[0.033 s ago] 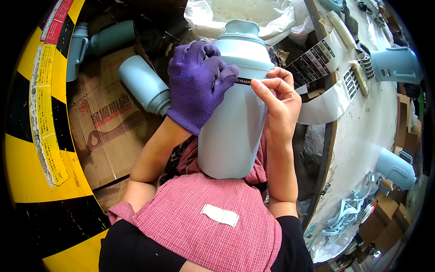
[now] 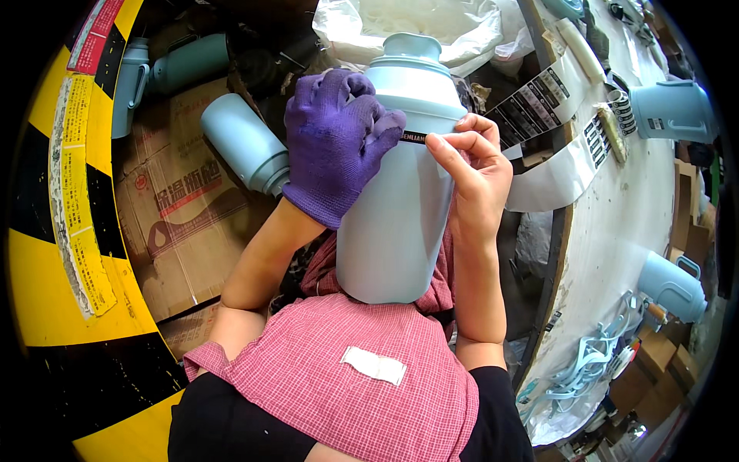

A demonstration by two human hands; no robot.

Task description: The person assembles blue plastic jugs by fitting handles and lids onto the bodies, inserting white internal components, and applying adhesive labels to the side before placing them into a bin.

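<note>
A light blue thermos jug (image 2: 391,239) leans upright in front of me, its base at the apron (image 2: 323,331) over my lap and its neck pointing away. Across its upper body, just below the shoulder ring, lies a narrow black label (image 2: 414,138) with pale lettering. My left hand (image 2: 339,146), in a purple knit glove, is closed with thumb and finger at the label's left end. My bare right hand (image 2: 476,158) pinches at the right end, its fingertips against the jug. Fingers cover both ends of the label, so whether it is stuck down cannot be seen.
Another blue thermos (image 2: 245,142) lies on a cardboard box (image 2: 185,208) at left, beside a yellow-black striped edge (image 2: 92,369). On the right, a white worktable (image 2: 608,231) bears label sheets (image 2: 539,100), jugs (image 2: 673,112) and blue handles (image 2: 589,362). A white plastic bag (image 2: 346,27) stands beyond.
</note>
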